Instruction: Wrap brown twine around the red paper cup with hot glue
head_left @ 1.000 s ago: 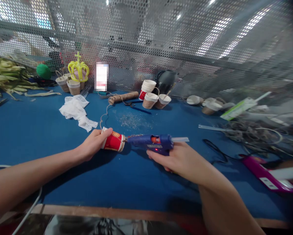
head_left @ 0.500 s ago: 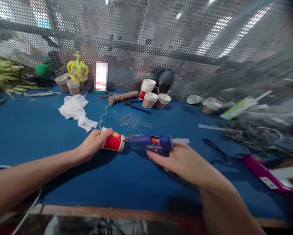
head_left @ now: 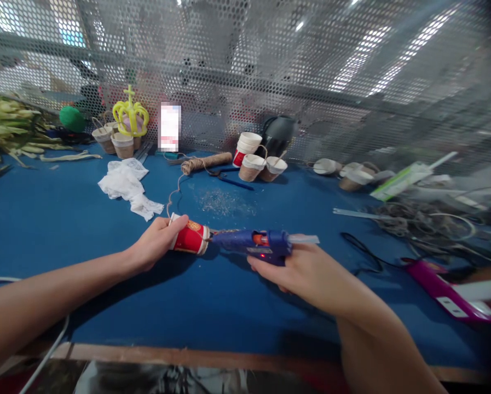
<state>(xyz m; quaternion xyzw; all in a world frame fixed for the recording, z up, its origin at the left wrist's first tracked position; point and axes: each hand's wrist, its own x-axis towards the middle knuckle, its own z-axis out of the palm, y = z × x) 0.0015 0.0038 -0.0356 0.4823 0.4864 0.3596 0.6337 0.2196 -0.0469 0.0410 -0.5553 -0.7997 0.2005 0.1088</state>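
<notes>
My left hand [head_left: 157, 241] is closed around one end of a red paper cup [head_left: 190, 237] with white ends and a gold pattern, tilted on its side just above the table. My right hand [head_left: 300, 268] grips a blue hot glue gun [head_left: 249, 243] with a red light on it. A clear glue stick [head_left: 305, 239] juts from the gun's back. The nozzle is at the cup's right end. From the cup's left end a thin strand of twine [head_left: 172, 197] runs back to a twine roll [head_left: 206, 163].
Behind lie a crumpled white cloth [head_left: 126, 183], blue-handled pliers [head_left: 235, 179] and twine-wrapped cups [head_left: 252, 168]. A yellow crown [head_left: 130, 117] stands at back left. At right are a tangle of grey cord [head_left: 417, 224] and a purple power strip [head_left: 446, 293]. A perforated metal screen [head_left: 229, 71] backs the table.
The glue gun and my right hand have shifted very slightly to the right and down. My left hand and the cup stay almost still.
</notes>
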